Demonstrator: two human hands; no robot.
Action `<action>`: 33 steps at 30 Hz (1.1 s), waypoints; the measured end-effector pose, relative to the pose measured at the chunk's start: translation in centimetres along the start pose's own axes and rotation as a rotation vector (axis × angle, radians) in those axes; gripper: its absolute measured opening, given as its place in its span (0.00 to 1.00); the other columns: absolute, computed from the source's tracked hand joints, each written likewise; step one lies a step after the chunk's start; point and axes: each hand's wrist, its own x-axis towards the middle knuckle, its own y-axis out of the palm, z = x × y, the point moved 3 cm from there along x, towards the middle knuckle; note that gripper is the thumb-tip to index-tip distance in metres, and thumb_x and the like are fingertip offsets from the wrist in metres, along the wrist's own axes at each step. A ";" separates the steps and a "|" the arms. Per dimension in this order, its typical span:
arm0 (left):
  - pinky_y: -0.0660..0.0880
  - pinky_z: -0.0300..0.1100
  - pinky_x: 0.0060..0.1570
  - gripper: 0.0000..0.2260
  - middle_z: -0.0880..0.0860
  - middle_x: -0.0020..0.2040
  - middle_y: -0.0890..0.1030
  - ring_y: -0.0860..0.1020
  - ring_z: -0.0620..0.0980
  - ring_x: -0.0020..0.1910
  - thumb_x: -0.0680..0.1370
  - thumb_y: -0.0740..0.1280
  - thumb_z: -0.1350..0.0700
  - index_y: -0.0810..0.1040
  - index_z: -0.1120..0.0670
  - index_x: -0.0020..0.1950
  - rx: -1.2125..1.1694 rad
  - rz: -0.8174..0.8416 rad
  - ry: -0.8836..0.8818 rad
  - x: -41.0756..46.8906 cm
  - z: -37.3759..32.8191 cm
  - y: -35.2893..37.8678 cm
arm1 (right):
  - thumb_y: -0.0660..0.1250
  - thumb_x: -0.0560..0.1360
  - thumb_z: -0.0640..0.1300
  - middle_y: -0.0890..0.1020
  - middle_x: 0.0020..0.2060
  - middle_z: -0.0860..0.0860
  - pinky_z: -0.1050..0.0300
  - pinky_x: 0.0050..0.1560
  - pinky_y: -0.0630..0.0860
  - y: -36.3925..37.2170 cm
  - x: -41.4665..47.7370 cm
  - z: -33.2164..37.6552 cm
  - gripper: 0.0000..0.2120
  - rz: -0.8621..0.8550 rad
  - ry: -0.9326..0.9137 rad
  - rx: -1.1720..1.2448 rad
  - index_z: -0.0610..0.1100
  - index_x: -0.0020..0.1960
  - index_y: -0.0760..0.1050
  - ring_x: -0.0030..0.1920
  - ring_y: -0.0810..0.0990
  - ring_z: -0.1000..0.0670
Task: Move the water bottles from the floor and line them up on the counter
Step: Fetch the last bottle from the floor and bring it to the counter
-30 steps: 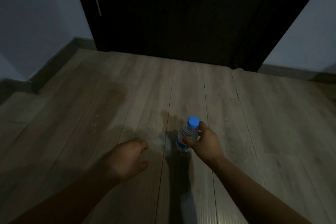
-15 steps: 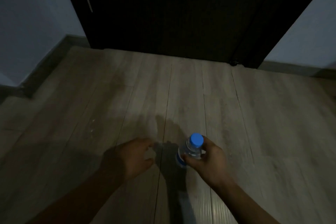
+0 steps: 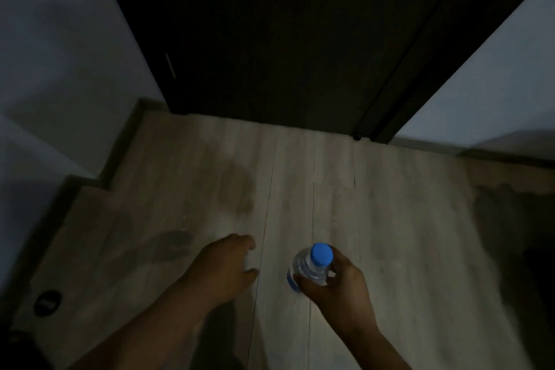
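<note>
One bottle [image 3: 312, 265] in right hand [image 3: 338, 290]

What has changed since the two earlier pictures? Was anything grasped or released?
The right hand, gripping the water bottle throughout, has brought it nearer to the person, lower in the view. The whole view has shifted toward the dark door, and a small dark round object now shows at lower left. Nothing was grasped or released. The left hand stays loosely curled and empty above the floor.

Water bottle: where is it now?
Head view, lower centre-right: the water bottle is gripped by the right hand over the wood floor, beside the left hand.
</note>
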 end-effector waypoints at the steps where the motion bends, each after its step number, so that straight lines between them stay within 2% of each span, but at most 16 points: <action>1: 0.65 0.34 0.45 0.16 0.47 0.52 0.74 0.73 0.45 0.50 0.76 0.67 0.47 0.72 0.51 0.60 -0.009 -0.001 0.001 -1.3 -1.3 -2.0 | 0.78 0.65 0.49 0.81 0.45 0.67 0.74 0.43 0.73 -1.3 -1.2 2.0 0.22 -0.003 -0.001 -0.003 0.67 0.49 0.71 0.50 0.78 0.68; 5: 0.65 0.30 0.48 0.21 0.46 0.61 0.75 0.73 0.42 0.56 0.76 0.67 0.45 0.71 0.49 0.66 -0.012 -0.012 0.009 -7.0 -6.6 -9.8 | 0.79 0.65 0.50 0.81 0.46 0.66 0.75 0.42 0.72 -6.6 -6.1 10.7 0.24 -0.019 -0.001 0.004 0.68 0.51 0.69 0.49 0.78 0.68; 8: 0.65 0.29 0.49 0.20 0.46 0.61 0.75 0.71 0.40 0.54 0.76 0.67 0.45 0.71 0.49 0.66 -0.041 -0.018 0.011 -11.8 -10.3 -15.5 | 0.79 0.65 0.49 0.80 0.45 0.65 0.72 0.46 0.73 -10.7 -9.6 17.3 0.24 -0.025 -0.025 -0.023 0.67 0.50 0.70 0.48 0.79 0.65; 11: 0.65 0.29 0.51 0.20 0.48 0.61 0.75 0.73 0.41 0.57 0.76 0.67 0.46 0.72 0.50 0.66 -0.060 -0.055 0.014 -16.4 -13.7 -20.8 | 0.79 0.64 0.50 0.82 0.50 0.61 0.65 0.54 0.77 -14.4 -13.3 23.6 0.26 -0.041 -0.051 -0.045 0.62 0.57 0.71 0.51 0.80 0.60; 13: 0.67 0.30 0.52 0.20 0.48 0.61 0.75 0.74 0.43 0.58 0.76 0.68 0.47 0.72 0.51 0.65 -0.074 -0.073 0.004 -19.4 -15.8 -24.0 | 0.79 0.64 0.52 0.82 0.51 0.61 0.64 0.53 0.78 -16.6 -15.6 27.4 0.27 -0.055 -0.083 -0.056 0.62 0.59 0.71 0.51 0.80 0.61; 18: 0.73 0.37 0.54 0.17 0.50 0.56 0.77 0.76 0.46 0.54 0.74 0.71 0.50 0.76 0.54 0.59 -0.199 -0.209 -0.047 -26.0 -19.6 -30.6 | 0.74 0.63 0.58 0.77 0.44 0.73 0.70 0.47 0.75 -20.7 -20.4 35.0 0.24 -0.069 -0.202 -0.103 0.74 0.51 0.65 0.50 0.76 0.72; 21: 0.75 0.44 0.57 0.16 0.51 0.54 0.78 0.77 0.49 0.53 0.73 0.73 0.53 0.76 0.55 0.59 -0.327 -0.319 -0.108 -29.2 -21.6 -33.3 | 0.72 0.63 0.61 0.72 0.47 0.82 0.78 0.39 0.71 -22.5 -21.9 38.8 0.26 -0.074 -0.306 -0.118 0.79 0.52 0.62 0.51 0.71 0.78; 23: 0.74 0.45 0.58 0.17 0.52 0.56 0.78 0.77 0.49 0.54 0.73 0.73 0.54 0.76 0.55 0.60 -0.345 -0.379 -0.123 -31.0 -22.7 -34.8 | 0.71 0.62 0.62 0.69 0.47 0.85 0.79 0.36 0.69 -23.7 -22.3 41.2 0.27 -0.069 -0.374 -0.136 0.82 0.52 0.60 0.50 0.70 0.81; 26: 0.73 0.43 0.60 0.17 0.52 0.59 0.77 0.76 0.49 0.57 0.75 0.70 0.53 0.75 0.55 0.63 -0.333 -0.463 -0.177 -33.6 -23.9 -36.7 | 0.71 0.62 0.63 0.73 0.45 0.80 0.75 0.41 0.70 -25.0 -21.7 44.0 0.24 0.000 -0.445 -0.110 0.74 0.54 0.64 0.50 0.71 0.79; 29: 0.68 0.34 0.56 0.18 0.52 0.62 0.76 0.74 0.49 0.60 0.77 0.68 0.54 0.73 0.57 0.65 -0.335 -0.534 -0.240 -36.1 -24.5 -37.7 | 0.74 0.63 0.59 0.75 0.45 0.75 0.78 0.36 0.72 -25.8 -20.9 46.8 0.28 0.079 -0.538 -0.072 0.66 0.58 0.64 0.50 0.73 0.77; 31: 0.66 0.30 0.53 0.17 0.50 0.62 0.76 0.74 0.47 0.60 0.78 0.68 0.54 0.74 0.56 0.66 -0.342 -0.604 -0.274 -38.2 -24.9 -37.9 | 0.75 0.63 0.55 0.77 0.45 0.71 0.77 0.36 0.73 -25.8 -20.5 48.5 0.28 0.170 -0.596 -0.058 0.63 0.58 0.66 0.49 0.74 0.75; 33: 0.68 0.34 0.58 0.17 0.50 0.61 0.76 0.74 0.47 0.59 0.78 0.68 0.53 0.74 0.54 0.66 -0.366 -0.655 -0.345 -40.6 -25.0 -37.7 | 0.77 0.63 0.53 0.77 0.45 0.68 0.75 0.38 0.73 -25.2 -20.4 50.1 0.28 0.267 -0.653 -0.087 0.61 0.59 0.67 0.48 0.76 0.73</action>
